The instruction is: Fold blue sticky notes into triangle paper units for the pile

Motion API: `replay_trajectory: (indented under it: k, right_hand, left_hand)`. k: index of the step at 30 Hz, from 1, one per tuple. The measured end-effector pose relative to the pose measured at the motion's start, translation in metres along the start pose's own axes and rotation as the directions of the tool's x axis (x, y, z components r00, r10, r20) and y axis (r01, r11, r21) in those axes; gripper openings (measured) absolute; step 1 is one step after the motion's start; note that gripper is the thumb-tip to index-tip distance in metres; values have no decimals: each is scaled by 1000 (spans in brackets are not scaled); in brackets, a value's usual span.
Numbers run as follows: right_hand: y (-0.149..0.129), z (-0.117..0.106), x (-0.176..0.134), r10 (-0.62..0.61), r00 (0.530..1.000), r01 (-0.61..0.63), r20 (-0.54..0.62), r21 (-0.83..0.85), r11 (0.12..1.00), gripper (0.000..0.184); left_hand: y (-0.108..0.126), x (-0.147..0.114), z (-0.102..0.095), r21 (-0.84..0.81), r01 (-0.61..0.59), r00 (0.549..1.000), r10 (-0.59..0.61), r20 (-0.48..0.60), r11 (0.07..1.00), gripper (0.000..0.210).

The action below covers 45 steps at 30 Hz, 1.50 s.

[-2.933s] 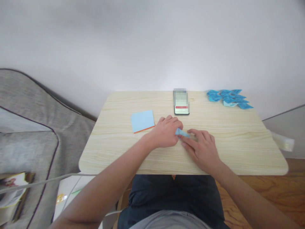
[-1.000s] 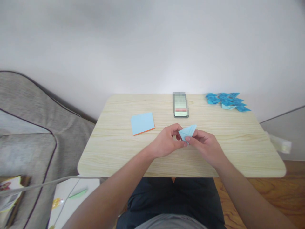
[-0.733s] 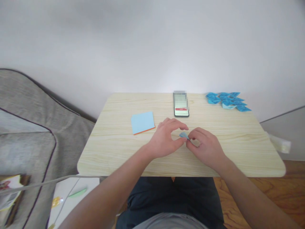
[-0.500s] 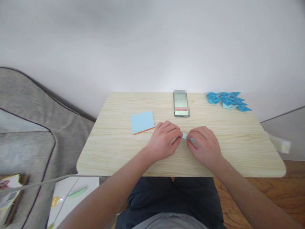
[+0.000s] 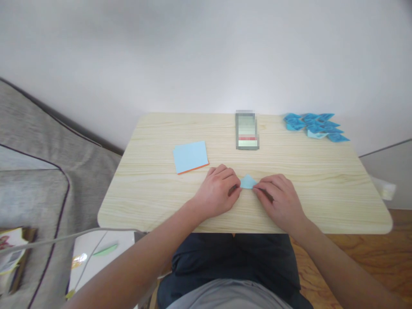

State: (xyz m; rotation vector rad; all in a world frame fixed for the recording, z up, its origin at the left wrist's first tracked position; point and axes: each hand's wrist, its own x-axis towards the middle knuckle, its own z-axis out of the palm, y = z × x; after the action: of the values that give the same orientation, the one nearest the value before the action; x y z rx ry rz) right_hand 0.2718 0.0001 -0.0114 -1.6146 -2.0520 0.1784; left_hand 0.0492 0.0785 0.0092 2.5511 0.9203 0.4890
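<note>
Between my hands, low over the front middle of the table, is a small light-blue folded paper (image 5: 247, 182) with a triangular shape, its peak pointing away from me. My left hand (image 5: 219, 191) pinches its left corner between thumb and fingers. The right corner is pinched by my right hand (image 5: 279, 198), fingers bent over the thumb. Left of them lies a stack of light-blue paper sheets (image 5: 191, 157) with an orange edge at the bottom. Several folded blue paper pieces (image 5: 317, 124) sit grouped at the table's back right.
A phone (image 5: 247, 131) with a blurred screen lies at the back middle of the pale wooden table (image 5: 144, 193), which stands against a white wall. A grey sofa (image 5: 90, 184) is to the left. A cable (image 5: 80, 234) runs across the lower left.
The folded paper, earlier a narrow strip mostly covered by my fingers, now shows as a flat triangle. My right hand's fingers have shifted to its corner. The view has tilted slightly.
</note>
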Motion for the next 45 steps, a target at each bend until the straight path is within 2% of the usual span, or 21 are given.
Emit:
replay_trajectory:
  k: [6, 12, 19, 28, 33, 39, 45]
  right_hand:
    - [-1, -1, 3, 20, 999, -18, 44, -42, 999, 13]
    - [1, -1, 5, 64, 998, -65, 28, 8, 998, 13]
    - [2, -5, 11, 109, 991, -112, 73, 44, 993, 11]
    - [7, -9, 16, 189, 977, -190, 99, -1, 982, 17]
    - [9, -11, 23, 229, 962, -226, 151, -35, 973, 17]
    - [14, -16, 35, 251, 940, -243, 230, -65, 968, 27]
    - [15, -20, 44, 240, 924, -220, 299, -100, 970, 29]
  left_hand:
    - [-4, -4, -4, -6, 13, 1000, -13, 23, 1000, 13]
    - [-1, -2, -10, 38, 26, 998, -28, 47, 999, 12]
    - [5, 10, -3, 43, 36, 997, -39, 71, 998, 14]
    - [3, 14, -2, 29, 82, 993, -84, 84, 996, 12]
    - [1, 15, -1, 22, 82, 993, -84, 83, 996, 11]
    - [0, 17, -3, 21, 60, 993, -62, 101, 998, 11]
    - [-1, 19, -3, 38, 44, 993, -48, 110, 998, 17]
